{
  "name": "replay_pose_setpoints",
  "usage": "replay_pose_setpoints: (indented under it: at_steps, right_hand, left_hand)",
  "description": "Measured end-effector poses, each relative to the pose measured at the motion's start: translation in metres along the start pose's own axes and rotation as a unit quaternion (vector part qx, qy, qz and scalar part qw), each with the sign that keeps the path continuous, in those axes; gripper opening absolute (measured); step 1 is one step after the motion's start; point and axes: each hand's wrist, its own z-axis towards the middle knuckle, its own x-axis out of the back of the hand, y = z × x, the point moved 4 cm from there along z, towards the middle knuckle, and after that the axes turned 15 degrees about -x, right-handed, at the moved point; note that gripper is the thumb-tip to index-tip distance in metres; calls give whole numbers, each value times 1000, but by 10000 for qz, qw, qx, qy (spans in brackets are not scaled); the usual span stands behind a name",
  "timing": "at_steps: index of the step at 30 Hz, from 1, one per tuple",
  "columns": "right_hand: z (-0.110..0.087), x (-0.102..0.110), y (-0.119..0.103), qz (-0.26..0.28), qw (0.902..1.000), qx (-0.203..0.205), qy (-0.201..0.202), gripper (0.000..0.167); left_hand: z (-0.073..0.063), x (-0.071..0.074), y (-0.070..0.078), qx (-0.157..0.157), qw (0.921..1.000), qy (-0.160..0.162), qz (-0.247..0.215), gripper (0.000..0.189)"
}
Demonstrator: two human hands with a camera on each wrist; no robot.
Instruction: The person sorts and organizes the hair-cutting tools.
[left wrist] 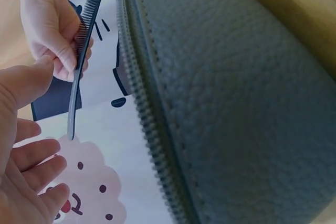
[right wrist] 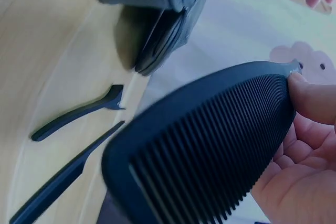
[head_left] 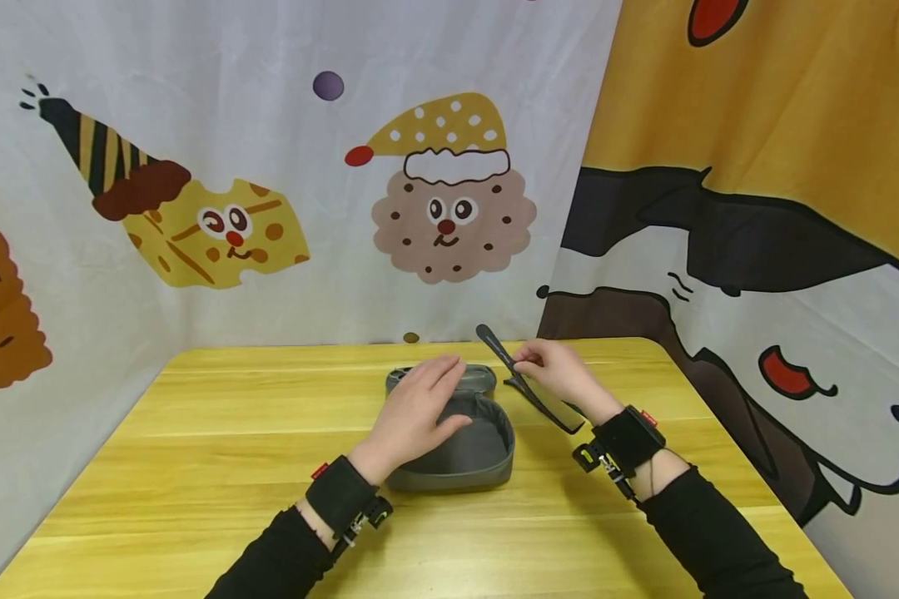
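In my right hand (head_left: 558,370) a black comb (right wrist: 205,135) is pinched between thumb and fingers. Its fine and coarse teeth show in the right wrist view, and it is raised above the table to the right of the case. A grey zippered case (head_left: 449,481) stands with its lid folded back and its inside showing. My left hand (head_left: 417,408) hovers over the case's left side with straightened fingers and holds nothing. The case's leathery side and zipper fill much of the left wrist view.
A short dark tool with a flared, razor-like head (right wrist: 79,114) lies on the wooden table (head_left: 217,491). Beside it is a longer dark, thin-tipped tool (right wrist: 58,187). A cartoon-printed curtain (head_left: 270,150) hangs behind the table and along its sides.
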Motion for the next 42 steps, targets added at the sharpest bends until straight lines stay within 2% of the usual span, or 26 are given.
replay_pose_setpoints:
  at_steps: [7, 16, 22, 27, 33, 36, 42]
  right_hand:
    - [-7, -9, -18, 28, 9991, 388, -187, 6]
    - [-15, -22, -36, -60, 9953, 817, -511, 5]
    - [-20, -31, -43, -48, 9936, 812, -787, 8]
    - [-21, -37, -46, -5, 9915, 818, -1016, 9]
    - [-21, -42, -50, 126, 9893, 808, -1209, 6]
    - [-22, -43, -53, 174, 9887, 836, -1235, 2]
    - [-21, -47, -56, 57, 9891, 796, -1240, 6]
  left_hand:
    - [1, 4, 2, -194, 9985, 323, 389, 72]
    - [2, 9, 5, -316, 9948, 785, 564, 61]
    - [4, 8, 8, -510, 9931, 755, 742, 50]
    - [2, 6, 10, -577, 9935, 740, 649, 35]
    - [1, 4, 14, -750, 9900, 612, 1024, 12]
    - [1, 4, 15, -827, 9885, 509, 1162, 12]
    - [0, 2, 18, -886, 9875, 413, 1237, 13]
